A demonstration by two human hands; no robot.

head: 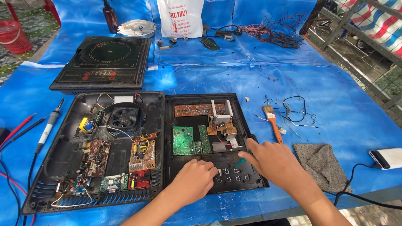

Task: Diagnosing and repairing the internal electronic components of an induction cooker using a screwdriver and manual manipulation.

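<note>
An opened induction cooker lies on the blue tarp in two halves. The black base shell (63, 155) holds a fan (124, 117) and several circuit boards. The black top panel (255, 178) lies face down beside it, with green boards (183, 140) and a brown board (194, 110) on it. My left hand (193, 181) rests as a curled fist on the panel's lower part, next to small round button sockets (231, 175). My right hand (274, 161) grips a small green-handled tool (241, 161) whose tip points at the panel near those sockets.
A second, closed black cooker (104, 62) sits at the back left. A soldering iron (47, 129) and red probe leads (19, 127) lie left of the shell. An orange-handled brush (273, 123), loose wires (295, 111), a grey cloth (320, 161) and a white power bank (387, 158) lie right.
</note>
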